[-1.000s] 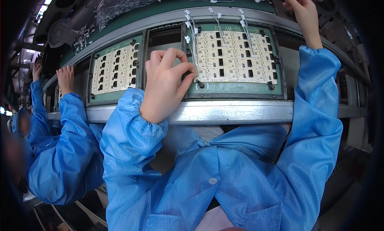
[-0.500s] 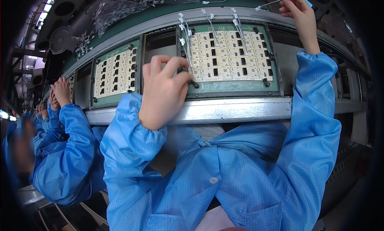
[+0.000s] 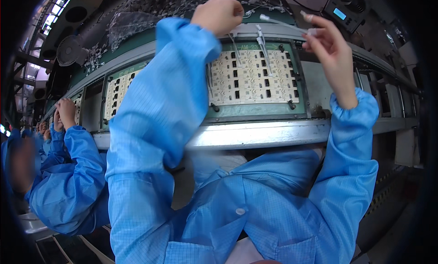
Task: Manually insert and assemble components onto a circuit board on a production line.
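My right hand [image 3: 332,51] is raised at the right of the board, pinching a short white connector cable [image 3: 285,23] near one end. The cable's other plug points left. My left hand [image 3: 218,16] reaches over the far rail with its fingers curled downward; what they hold, if anything, is hidden. Below lies a cream circuit board panel [image 3: 251,83] with rows of black components, seated in a green fixture [image 3: 255,109]. White cables [image 3: 262,44] lie across its far edge, their plugs on the rail. My left sleeve covers the panel's left side.
A metal rail [image 3: 264,135] runs along the near side. A second panel [image 3: 114,97] sits to the left, partly behind my sleeve. Plastic bags [image 3: 132,24] and a small fan [image 3: 70,50] are beyond. A co-worker's hand [image 3: 66,112] is at far left. A device with a lit screen [image 3: 340,13] stands at back right.
My left hand has moved from the panel's left edge up and away to the far rail. My right hand has come lower and toward the panel, with the cable still in it.
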